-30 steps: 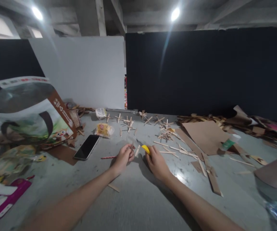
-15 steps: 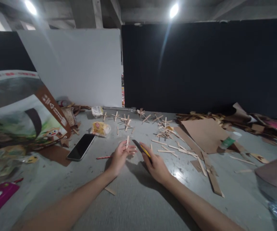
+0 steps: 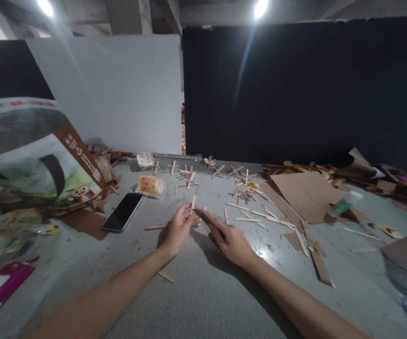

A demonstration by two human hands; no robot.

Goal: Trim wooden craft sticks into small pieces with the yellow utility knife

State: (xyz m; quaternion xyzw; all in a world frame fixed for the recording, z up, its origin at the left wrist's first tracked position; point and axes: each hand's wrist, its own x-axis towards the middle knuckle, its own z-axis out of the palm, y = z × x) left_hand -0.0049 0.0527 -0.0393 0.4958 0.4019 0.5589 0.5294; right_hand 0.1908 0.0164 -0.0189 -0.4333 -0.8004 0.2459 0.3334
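Item: wooden craft stick [image 3: 192, 203]. You are pinching it upright in your left hand [image 3: 179, 229], fingers closed on its lower end, just above the middle of the grey table [image 3: 203, 292].

Item: knife [image 3: 206, 218]. You are gripping it in your right hand [image 3: 232, 240], fingers wrapped along the handle. The dark blade is pointing left and meeting the stick near your left fingertips.

Item: red pencil [image 3: 156, 228]. It is lying flat just left of your left hand.

Item: smartphone [image 3: 122, 212]. It is resting screen up, farther left, beside a yellow snack packet [image 3: 150, 185].

Item: loose sticks [image 3: 246, 219]. They are lying scattered just right of your hands, with glued stick crosses [image 3: 185, 172] sitting behind.

Item: cardboard sheet [image 3: 302, 195]. It is lying well to the right, with a green-labelled bottle [image 3: 343, 205] lying at its edge.

Item: printed carton [image 3: 30, 155]. It is leaning at the far left.
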